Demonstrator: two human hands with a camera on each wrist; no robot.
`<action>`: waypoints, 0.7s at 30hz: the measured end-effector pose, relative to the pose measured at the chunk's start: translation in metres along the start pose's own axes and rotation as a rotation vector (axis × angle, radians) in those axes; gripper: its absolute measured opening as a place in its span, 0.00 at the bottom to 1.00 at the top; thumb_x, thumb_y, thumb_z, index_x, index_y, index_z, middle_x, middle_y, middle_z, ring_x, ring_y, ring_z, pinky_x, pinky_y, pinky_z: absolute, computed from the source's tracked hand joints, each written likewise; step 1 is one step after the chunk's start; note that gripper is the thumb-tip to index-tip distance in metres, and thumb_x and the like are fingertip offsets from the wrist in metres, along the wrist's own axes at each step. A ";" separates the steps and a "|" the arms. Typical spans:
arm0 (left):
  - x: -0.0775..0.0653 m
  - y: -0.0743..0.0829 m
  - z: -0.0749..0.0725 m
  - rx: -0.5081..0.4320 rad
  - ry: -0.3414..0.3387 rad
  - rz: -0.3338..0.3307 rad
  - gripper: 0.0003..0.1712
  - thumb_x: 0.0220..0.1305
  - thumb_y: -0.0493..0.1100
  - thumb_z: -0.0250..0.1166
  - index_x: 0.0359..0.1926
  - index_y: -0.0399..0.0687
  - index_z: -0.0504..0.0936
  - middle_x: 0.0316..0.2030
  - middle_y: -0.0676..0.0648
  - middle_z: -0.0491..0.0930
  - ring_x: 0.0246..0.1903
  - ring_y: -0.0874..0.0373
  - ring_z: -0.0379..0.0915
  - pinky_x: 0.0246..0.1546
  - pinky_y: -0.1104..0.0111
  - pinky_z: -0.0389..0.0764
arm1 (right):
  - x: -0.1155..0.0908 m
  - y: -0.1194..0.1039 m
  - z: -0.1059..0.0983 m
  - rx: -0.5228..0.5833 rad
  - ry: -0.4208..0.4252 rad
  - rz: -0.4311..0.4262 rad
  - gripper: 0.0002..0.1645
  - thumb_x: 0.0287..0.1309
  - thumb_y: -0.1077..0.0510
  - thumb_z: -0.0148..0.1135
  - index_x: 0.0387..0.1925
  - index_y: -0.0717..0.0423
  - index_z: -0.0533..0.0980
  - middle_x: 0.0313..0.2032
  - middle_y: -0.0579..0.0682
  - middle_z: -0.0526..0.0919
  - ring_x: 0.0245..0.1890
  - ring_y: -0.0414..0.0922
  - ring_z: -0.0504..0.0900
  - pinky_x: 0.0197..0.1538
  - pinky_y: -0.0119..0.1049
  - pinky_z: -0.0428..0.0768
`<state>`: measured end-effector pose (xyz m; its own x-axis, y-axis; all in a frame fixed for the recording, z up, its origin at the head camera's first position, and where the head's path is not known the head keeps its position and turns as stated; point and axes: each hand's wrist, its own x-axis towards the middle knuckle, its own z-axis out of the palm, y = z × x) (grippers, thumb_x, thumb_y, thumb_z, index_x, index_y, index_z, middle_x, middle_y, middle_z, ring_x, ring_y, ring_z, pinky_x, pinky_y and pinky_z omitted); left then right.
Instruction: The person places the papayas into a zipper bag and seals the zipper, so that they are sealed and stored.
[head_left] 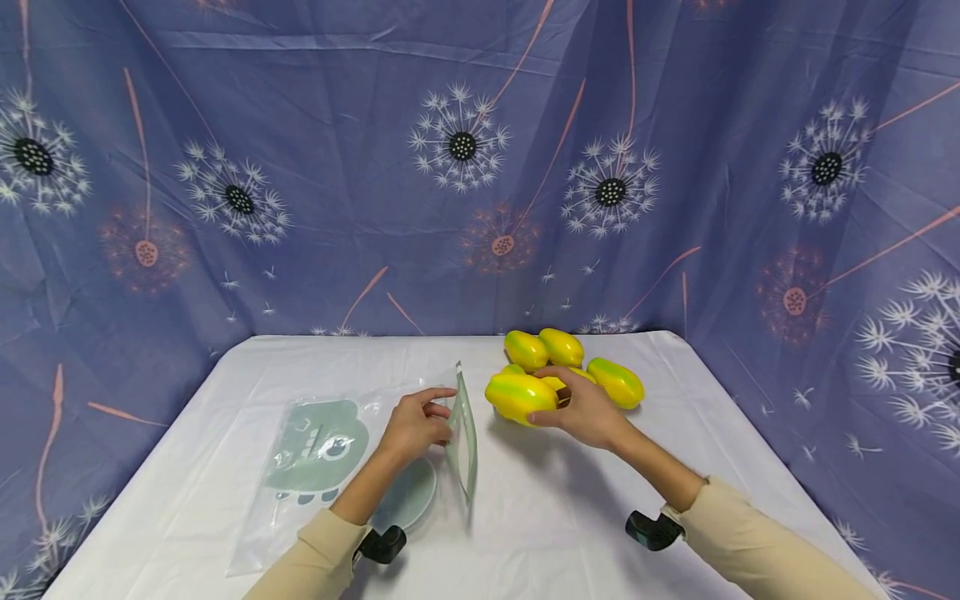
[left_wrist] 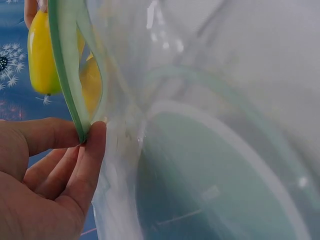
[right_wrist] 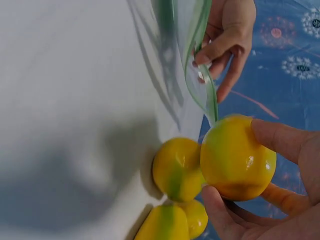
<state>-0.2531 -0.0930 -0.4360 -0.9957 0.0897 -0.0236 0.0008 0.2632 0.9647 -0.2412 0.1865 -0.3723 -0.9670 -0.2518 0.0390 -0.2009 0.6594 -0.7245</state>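
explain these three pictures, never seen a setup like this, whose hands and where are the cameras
There's no robot: these are a person's bare left hand and right hand. The wide picture comes from a camera on the head, looking forward and down. The other two come from wrist cameras, each watching its own hand's work. On the white-covered table lies a clear bag with a pale green cartoon print. The left hand pinches the green edge of the bag's raised, gaping mouth; the right hand holds a yellow-green fruit, with several similar fruits close by.
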 end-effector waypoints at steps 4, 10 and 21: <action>-0.001 0.002 0.000 -0.001 0.000 0.005 0.39 0.43 0.20 0.66 0.61 0.43 0.83 0.39 0.37 0.85 0.28 0.53 0.82 0.31 0.58 0.88 | 0.002 -0.007 0.007 0.015 -0.013 -0.004 0.41 0.49 0.49 0.79 0.65 0.51 0.73 0.57 0.56 0.82 0.51 0.52 0.83 0.49 0.43 0.84; 0.000 0.006 -0.001 0.007 0.014 0.002 0.39 0.43 0.20 0.65 0.60 0.45 0.84 0.40 0.37 0.84 0.29 0.53 0.81 0.30 0.60 0.88 | 0.003 -0.014 0.016 0.026 -0.043 -0.003 0.40 0.47 0.50 0.80 0.62 0.49 0.75 0.53 0.55 0.83 0.49 0.50 0.83 0.46 0.41 0.84; 0.002 0.020 -0.005 -0.031 0.011 -0.034 0.40 0.45 0.20 0.65 0.62 0.49 0.82 0.42 0.38 0.82 0.28 0.53 0.80 0.30 0.59 0.88 | 0.005 -0.016 0.023 0.005 -0.077 -0.017 0.39 0.46 0.50 0.81 0.61 0.47 0.76 0.50 0.52 0.84 0.46 0.47 0.82 0.42 0.38 0.83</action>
<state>-0.2558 -0.0926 -0.4149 -0.9960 0.0704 -0.0542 -0.0361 0.2363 0.9710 -0.2395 0.1584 -0.3765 -0.9486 -0.3163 -0.0013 -0.2162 0.6513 -0.7274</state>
